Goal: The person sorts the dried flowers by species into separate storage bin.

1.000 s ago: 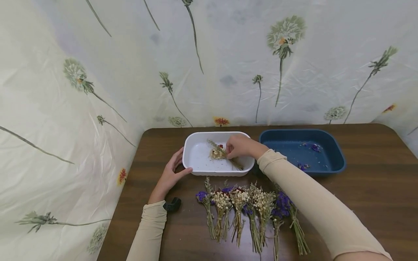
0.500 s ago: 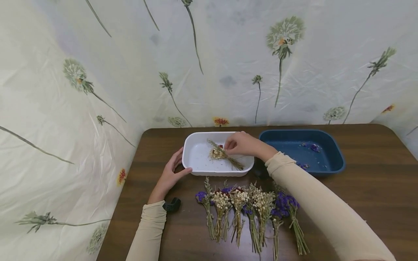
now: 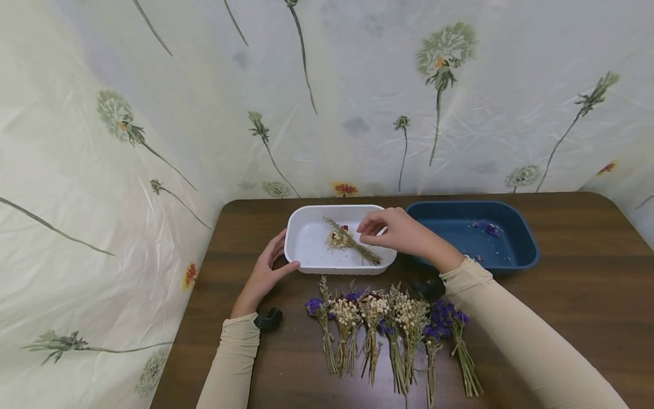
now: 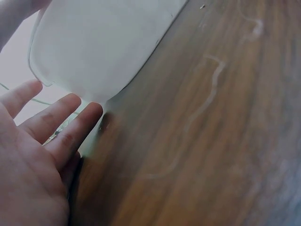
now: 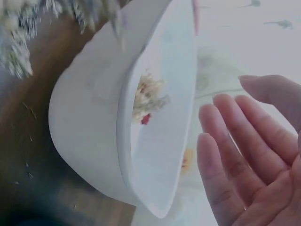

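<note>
A small bunch of dried flowers [image 3: 341, 238] lies slantwise in the white basin [image 3: 311, 258], cream and dark red blooms with a greenish sprig and bare stems. My left hand [image 3: 265, 272] rests at the basin's left end, its thumb along the front rim. In the left wrist view the left fingers [image 4: 75, 136] stretch straight out against the outer wall. Over the basin's right end hovers my right hand [image 3: 395, 230], with nothing in it. The right wrist view shows its fingers [image 5: 244, 150] spread and loosely bent beside the basin, apart from the bunch.
To the right of the white basin stands a blue basin [image 3: 526, 253] with loose purple petals [image 3: 491, 230] in it. Several tied dried-flower bunches [image 3: 373, 335] lie in a row in front on the wooden table [image 3: 572, 272]. A floral-print curtain [image 3: 332, 153] hangs behind.
My right hand has let go of the dried-flower bunch and drawn up and to the right, its fingers loosening. The bunch stays in the white basin. My left hand has not moved.
</note>
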`<state>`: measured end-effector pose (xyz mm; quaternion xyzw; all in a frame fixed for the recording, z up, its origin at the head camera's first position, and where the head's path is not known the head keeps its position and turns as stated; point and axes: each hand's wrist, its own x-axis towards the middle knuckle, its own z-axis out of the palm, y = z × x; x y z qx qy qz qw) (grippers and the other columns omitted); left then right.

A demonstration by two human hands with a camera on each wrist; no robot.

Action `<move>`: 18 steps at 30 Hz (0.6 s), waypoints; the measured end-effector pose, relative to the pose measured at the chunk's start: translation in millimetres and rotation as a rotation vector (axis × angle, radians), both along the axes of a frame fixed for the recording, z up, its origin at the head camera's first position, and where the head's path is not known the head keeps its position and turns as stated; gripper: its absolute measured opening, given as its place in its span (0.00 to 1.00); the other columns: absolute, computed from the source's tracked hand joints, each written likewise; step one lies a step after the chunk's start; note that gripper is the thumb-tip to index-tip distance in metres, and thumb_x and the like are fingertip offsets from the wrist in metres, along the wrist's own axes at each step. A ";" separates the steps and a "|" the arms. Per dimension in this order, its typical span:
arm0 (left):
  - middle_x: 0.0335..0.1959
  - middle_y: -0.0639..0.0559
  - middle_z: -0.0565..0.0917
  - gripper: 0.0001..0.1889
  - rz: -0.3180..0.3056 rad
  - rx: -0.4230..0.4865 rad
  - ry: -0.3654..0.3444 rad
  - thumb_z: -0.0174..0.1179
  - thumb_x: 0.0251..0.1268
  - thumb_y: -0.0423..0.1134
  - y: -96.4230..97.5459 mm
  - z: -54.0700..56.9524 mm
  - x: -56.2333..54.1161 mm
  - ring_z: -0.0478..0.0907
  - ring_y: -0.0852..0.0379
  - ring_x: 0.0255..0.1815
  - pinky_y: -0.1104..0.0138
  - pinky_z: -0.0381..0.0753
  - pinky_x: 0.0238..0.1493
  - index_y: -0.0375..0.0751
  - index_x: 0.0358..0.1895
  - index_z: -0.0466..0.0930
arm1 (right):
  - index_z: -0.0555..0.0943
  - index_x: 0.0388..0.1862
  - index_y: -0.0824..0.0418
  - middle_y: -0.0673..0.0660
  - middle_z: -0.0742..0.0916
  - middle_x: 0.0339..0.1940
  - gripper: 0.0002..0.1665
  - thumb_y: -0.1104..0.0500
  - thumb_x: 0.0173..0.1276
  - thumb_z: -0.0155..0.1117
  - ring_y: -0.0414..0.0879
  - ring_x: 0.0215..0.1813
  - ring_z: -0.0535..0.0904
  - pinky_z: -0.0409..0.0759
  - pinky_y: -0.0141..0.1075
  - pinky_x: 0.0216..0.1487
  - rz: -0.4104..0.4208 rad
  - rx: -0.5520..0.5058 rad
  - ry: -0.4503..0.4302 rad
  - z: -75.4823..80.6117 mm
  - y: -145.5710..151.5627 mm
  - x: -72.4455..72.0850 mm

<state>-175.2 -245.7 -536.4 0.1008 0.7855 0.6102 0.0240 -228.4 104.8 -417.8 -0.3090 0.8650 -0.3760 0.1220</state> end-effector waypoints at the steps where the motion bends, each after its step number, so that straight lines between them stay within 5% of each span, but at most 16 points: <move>1: 0.80 0.49 0.68 0.44 0.001 0.000 -0.002 0.71 0.66 0.37 0.1 0.4 0.2 0.66 0.45 0.79 0.44 0.61 0.80 0.59 0.81 0.59 | 0.88 0.48 0.54 0.51 0.92 0.42 0.08 0.56 0.72 0.70 0.45 0.46 0.88 0.87 0.46 0.51 -0.011 -0.009 0.003 0.9 2.3 3.8; 10: 0.80 0.47 0.68 0.44 -0.006 0.003 0.010 0.71 0.66 0.36 0.4 1.3 0.8 0.66 0.45 0.80 0.45 0.61 0.80 0.58 0.82 0.58 | 0.88 0.47 0.51 0.47 0.91 0.39 0.08 0.54 0.71 0.72 0.39 0.41 0.86 0.84 0.37 0.42 -0.145 -0.067 0.100 8.3 25.7 45.0; 18: 0.80 0.47 0.68 0.43 -0.007 0.001 0.005 0.70 0.67 0.36 0.1 0.2 0.9 0.66 0.44 0.79 0.43 0.62 0.79 0.60 0.82 0.58 | 0.87 0.49 0.49 0.43 0.91 0.38 0.10 0.54 0.70 0.73 0.33 0.39 0.85 0.85 0.34 0.39 -0.211 -0.073 0.155 -9.1 48.8 77.0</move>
